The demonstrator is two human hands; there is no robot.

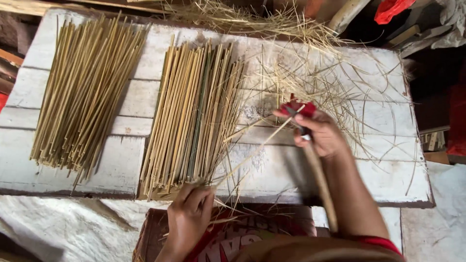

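Right hand (323, 136) fingers clamp a red-handled knife (297, 110) against one thin pale bamboo strip (252, 153); left hand (191, 211) pinches its near end on the white plank counter (378, 160). Keep the blade shallow, I'd say.

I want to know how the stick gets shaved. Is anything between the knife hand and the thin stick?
Nothing visible. The right hand meets the thin stick directly, and the left hand grips its lower end.

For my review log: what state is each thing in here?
Left hand: closed on a thin bamboo strip.
Right hand: gripping a knife, red cloth on the fingers.
Middle bundle: stacked flat.
Left bundle: stacked, untouched.
Shavings: scattered loose.
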